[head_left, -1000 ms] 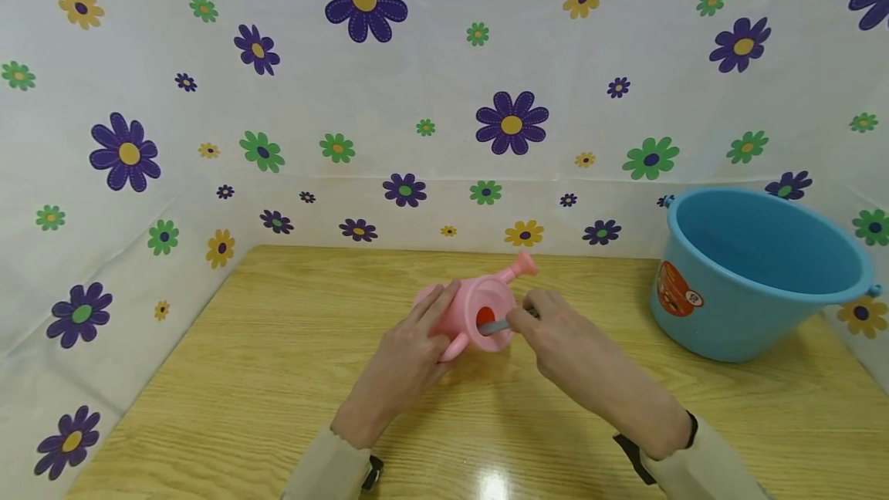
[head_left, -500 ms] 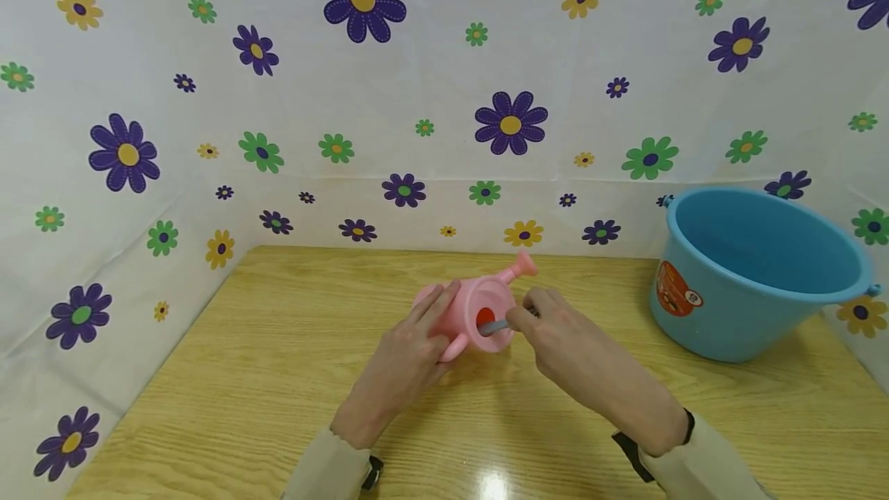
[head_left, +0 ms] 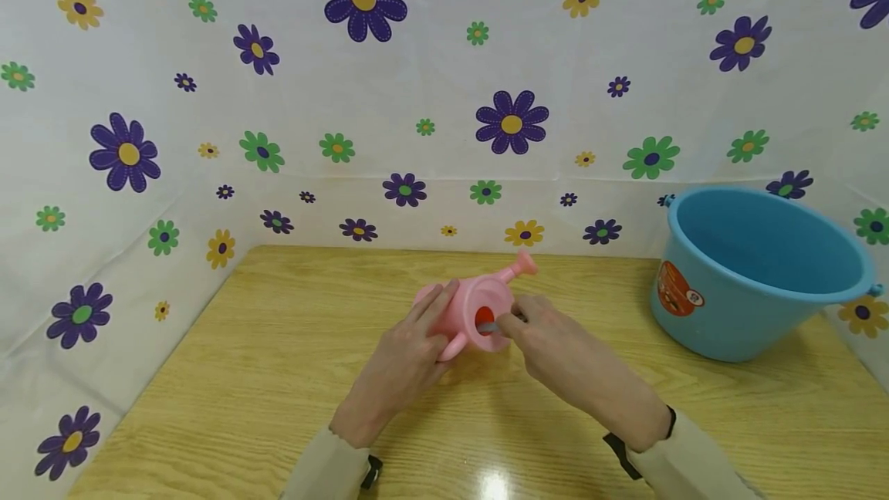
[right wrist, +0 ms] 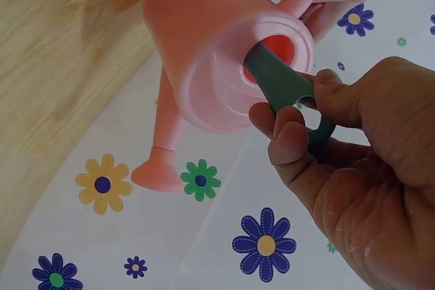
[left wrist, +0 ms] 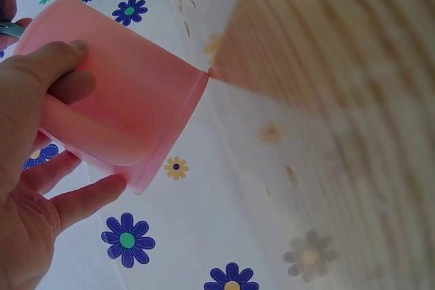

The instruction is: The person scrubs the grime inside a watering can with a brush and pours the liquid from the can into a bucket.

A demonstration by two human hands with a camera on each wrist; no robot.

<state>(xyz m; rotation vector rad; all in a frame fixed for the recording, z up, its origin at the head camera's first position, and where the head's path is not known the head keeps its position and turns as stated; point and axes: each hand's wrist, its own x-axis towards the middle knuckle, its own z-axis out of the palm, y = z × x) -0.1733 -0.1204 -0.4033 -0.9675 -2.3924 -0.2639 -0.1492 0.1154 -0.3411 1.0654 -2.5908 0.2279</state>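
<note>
A pink watering can [head_left: 479, 289] lies tipped on the table, its round mouth facing the person and its spout [right wrist: 166, 117] pointing away to the right. My left hand [head_left: 406, 346] grips the can by its body and handle, thumb on one side and fingers on the other in the left wrist view. With thumb and curled fingers my right hand [head_left: 556, 338] pinches a grey-green handle with a loop end [right wrist: 279, 79]. Its far end sits inside the can's mouth, in front of something red, so the kind of tool is hidden.
A large blue bucket [head_left: 757, 322] with a red label stands upright at the right of the wooden table [head_left: 278, 376]. Behind and at the sides hangs a white cloth [head_left: 430, 68] with printed flowers.
My right hand has shifted slightly left, closer to the can's mouth, and less of the handle shows in the head view. The left hand and the can have stayed in place.
</note>
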